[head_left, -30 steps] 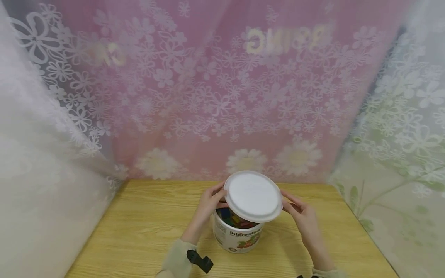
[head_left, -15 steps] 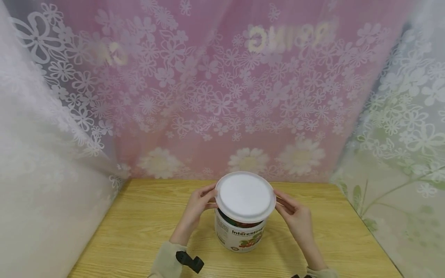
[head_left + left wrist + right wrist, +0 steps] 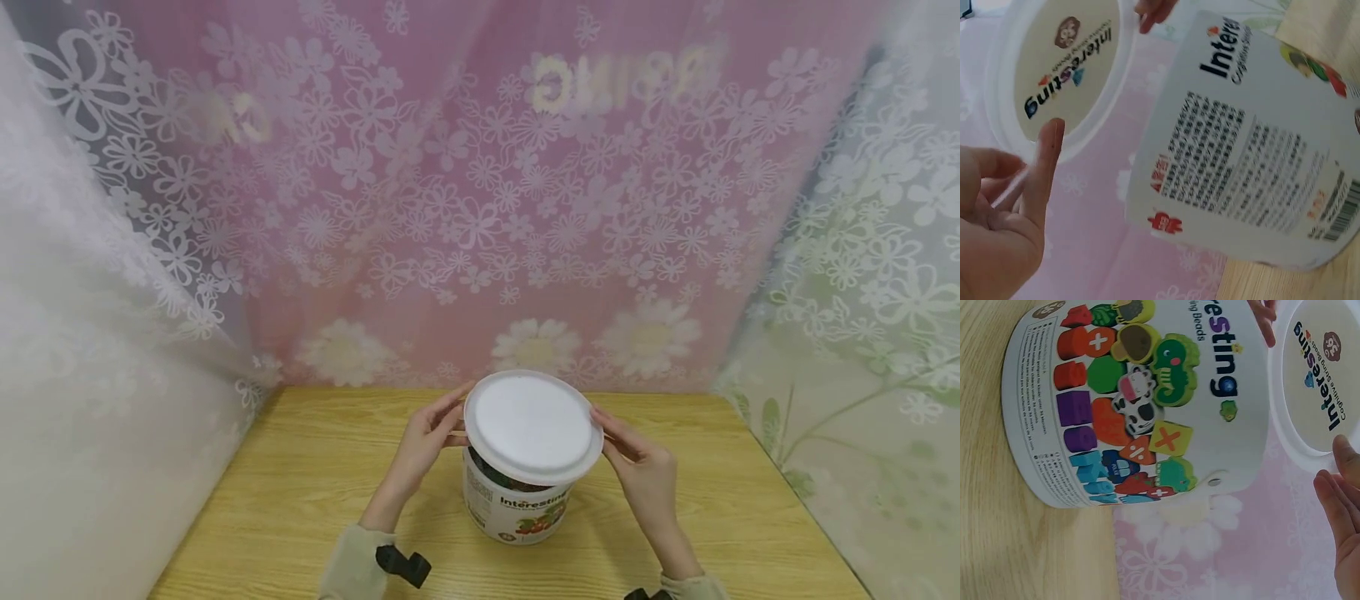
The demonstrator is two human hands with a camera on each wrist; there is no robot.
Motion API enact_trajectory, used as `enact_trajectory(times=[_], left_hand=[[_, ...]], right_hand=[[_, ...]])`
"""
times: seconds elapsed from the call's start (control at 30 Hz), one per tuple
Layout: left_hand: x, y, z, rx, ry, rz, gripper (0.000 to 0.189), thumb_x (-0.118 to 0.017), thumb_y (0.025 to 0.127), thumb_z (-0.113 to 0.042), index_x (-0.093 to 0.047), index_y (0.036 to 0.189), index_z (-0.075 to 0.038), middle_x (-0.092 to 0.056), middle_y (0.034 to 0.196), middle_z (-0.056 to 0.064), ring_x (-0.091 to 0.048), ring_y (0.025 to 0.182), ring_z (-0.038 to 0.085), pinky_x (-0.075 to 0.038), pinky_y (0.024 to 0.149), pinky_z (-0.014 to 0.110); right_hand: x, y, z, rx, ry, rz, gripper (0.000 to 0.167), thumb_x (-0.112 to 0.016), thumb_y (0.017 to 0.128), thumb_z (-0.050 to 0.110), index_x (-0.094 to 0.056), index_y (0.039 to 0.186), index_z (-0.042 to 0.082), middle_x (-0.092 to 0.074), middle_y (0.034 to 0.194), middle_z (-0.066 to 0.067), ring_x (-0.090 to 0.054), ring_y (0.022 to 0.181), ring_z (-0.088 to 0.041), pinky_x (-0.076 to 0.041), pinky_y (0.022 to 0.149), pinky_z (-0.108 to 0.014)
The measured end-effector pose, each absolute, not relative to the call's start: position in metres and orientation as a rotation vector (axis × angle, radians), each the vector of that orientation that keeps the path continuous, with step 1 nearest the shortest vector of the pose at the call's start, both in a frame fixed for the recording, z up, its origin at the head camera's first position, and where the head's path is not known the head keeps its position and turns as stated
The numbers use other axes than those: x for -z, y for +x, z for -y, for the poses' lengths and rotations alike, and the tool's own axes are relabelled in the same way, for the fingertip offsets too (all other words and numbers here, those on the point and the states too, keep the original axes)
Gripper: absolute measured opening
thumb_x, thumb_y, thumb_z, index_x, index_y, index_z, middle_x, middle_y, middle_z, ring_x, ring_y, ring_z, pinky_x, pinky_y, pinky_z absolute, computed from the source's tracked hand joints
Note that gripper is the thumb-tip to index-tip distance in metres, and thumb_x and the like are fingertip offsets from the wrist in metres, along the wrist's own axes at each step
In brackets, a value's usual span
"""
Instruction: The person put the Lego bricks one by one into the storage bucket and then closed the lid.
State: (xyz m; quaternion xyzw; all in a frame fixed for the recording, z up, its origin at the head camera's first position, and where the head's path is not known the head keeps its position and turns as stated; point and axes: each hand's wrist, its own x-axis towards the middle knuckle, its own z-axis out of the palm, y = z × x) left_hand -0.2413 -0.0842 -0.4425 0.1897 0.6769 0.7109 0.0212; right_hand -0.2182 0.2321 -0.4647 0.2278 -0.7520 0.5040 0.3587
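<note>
A white round lid (image 3: 534, 423) sits tilted over the mouth of a white bucket (image 3: 517, 512) printed "Interesting". A dark gap shows at the bucket's front rim, and its contents are mostly hidden. My left hand (image 3: 420, 442) holds the lid's left rim. On the opposite rim, my right hand (image 3: 641, 475) pinches the lid between thumb and fingers. Both wrist views show the lid's lower face (image 3: 1075, 69) with printed lettering, held apart from the bucket's side. In the right wrist view, pictures of colourful beads cover the bucket wall (image 3: 1129, 412).
The bucket stands on a wood-grain table (image 3: 315, 483). A pink flowered curtain (image 3: 450, 208) hangs behind the table, with pale curtains (image 3: 862, 375) at both sides. A black strap mount (image 3: 403, 567) is on the left sleeve.
The lid has moved left over the bucket, covering the coloured blocks seen inside earlier. Both hands moved with it. In the last half second, its right side shifted slightly and the right fingers moved along the rim.
</note>
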Motion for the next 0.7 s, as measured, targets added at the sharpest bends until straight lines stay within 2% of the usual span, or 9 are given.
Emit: enact_trajectory(times=[0.13,0.23,0.3,0.43,0.5,0.6,0.7], left_hand=[[0.447,-0.243,0.087,-2.111,0.806,-2.257,0.045,-0.057,0.105,-0.018,-0.053,0.149,-0.017,-0.057,0.145,0.014,-0.070,0.108,0.017,-0.061,0.084,0.034],[0.448,-0.244,0.088,-2.079,0.851,-2.390,0.042,-0.061,0.102,-0.014,-0.060,0.143,-0.019,-0.060,0.141,0.011,-0.070,0.107,0.021,-0.061,0.084,0.033],[0.448,-0.244,0.089,-2.056,0.861,-2.489,0.040,-0.063,0.100,-0.014,-0.064,0.139,-0.019,-0.062,0.139,0.008,-0.067,0.113,0.023,-0.060,0.086,0.035],[0.448,-0.244,0.088,-2.019,0.897,-2.675,0.036,-0.066,0.097,-0.009,-0.070,0.132,-0.014,-0.062,0.136,0.008,-0.059,0.123,0.028,-0.059,0.090,0.044],[0.448,-0.244,0.086,-2.040,0.922,-2.719,0.034,-0.066,0.096,-0.004,-0.070,0.129,-0.008,-0.063,0.133,0.011,-0.060,0.122,0.030,-0.058,0.091,0.046],[0.447,-0.243,0.083,-2.124,0.926,-2.722,0.032,-0.066,0.094,0.001,-0.071,0.126,-0.001,-0.067,0.126,0.016,-0.065,0.114,0.026,-0.059,0.091,0.042],[0.443,-0.243,0.079,-2.254,0.877,-2.673,0.030,-0.068,0.093,0.001,-0.072,0.122,0.002,-0.070,0.118,0.016,-0.069,0.105,0.016,-0.059,0.089,0.034]], right_hand=[[0.463,-0.218,-0.233,-1.296,0.593,1.925,0.045,-0.071,0.075,-0.027,-0.072,0.116,-0.009,-0.069,0.115,-0.029,-0.068,0.107,0.002,-0.056,0.081,-0.018],[0.459,-0.216,-0.232,-1.319,0.578,1.933,0.043,-0.069,0.075,-0.029,-0.072,0.115,-0.011,-0.068,0.115,-0.031,-0.067,0.106,0.003,-0.056,0.081,-0.018],[0.453,-0.211,-0.230,-1.336,0.571,1.935,0.041,-0.068,0.075,-0.030,-0.071,0.113,-0.014,-0.067,0.114,-0.032,-0.067,0.106,0.004,-0.056,0.081,-0.018],[0.438,-0.200,-0.224,-1.372,0.555,1.926,0.036,-0.067,0.077,-0.029,-0.070,0.110,-0.016,-0.071,0.111,-0.027,-0.069,0.101,0.003,-0.057,0.080,-0.017],[0.434,-0.197,-0.222,-1.372,0.557,1.911,0.036,-0.067,0.077,-0.029,-0.071,0.110,-0.015,-0.073,0.111,-0.020,-0.070,0.098,0.003,-0.057,0.079,-0.017],[0.436,-0.201,-0.223,-1.376,0.572,1.871,0.038,-0.066,0.077,-0.031,-0.071,0.110,-0.014,-0.075,0.109,-0.012,-0.071,0.096,0.002,-0.058,0.078,-0.018],[0.442,-0.206,-0.224,-1.387,0.607,1.811,0.040,-0.064,0.076,-0.034,-0.071,0.110,-0.015,-0.076,0.108,-0.009,-0.072,0.096,-0.001,-0.057,0.079,-0.018]])
